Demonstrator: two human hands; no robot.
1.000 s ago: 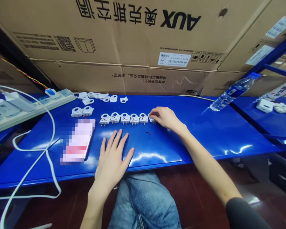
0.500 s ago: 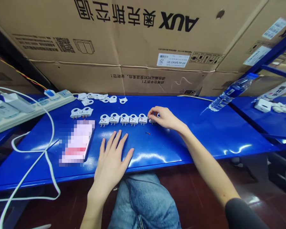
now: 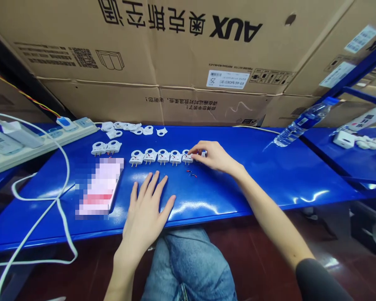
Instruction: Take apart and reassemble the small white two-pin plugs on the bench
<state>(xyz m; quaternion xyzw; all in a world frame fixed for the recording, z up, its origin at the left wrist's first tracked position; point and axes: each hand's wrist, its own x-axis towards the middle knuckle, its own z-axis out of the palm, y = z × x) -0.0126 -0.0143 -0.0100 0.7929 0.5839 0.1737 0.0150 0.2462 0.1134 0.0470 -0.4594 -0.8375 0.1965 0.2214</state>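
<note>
My left hand (image 3: 147,213) lies flat on the blue table (image 3: 269,179), fingers spread, holding nothing. A row of several white plug pieces (image 3: 163,157) with round openings and metal pins stands just beyond it. At the right end of the row, my right hand (image 3: 214,155) has its thumb and forefinger pinched together over a plug piece (image 3: 187,156); whatever is between the fingertips is too small to make out. The hand partly covers the last piece. Small red and dark wire bits (image 3: 192,174) lie on the table in front of the row.
Two more plug pieces (image 3: 113,147) sit at the left, with loose white covers (image 3: 148,130) behind. A blurred phone-like object (image 3: 100,186), white cable (image 3: 65,217) and power strip (image 3: 34,144) are on the left. A water bottle (image 3: 303,123) lies right; cardboard (image 3: 181,58) stands behind.
My right hand has moved slightly left, from the last plug piece to the one beside it. A second small wire bit now lies on the table. My left hand has stayed in place.
</note>
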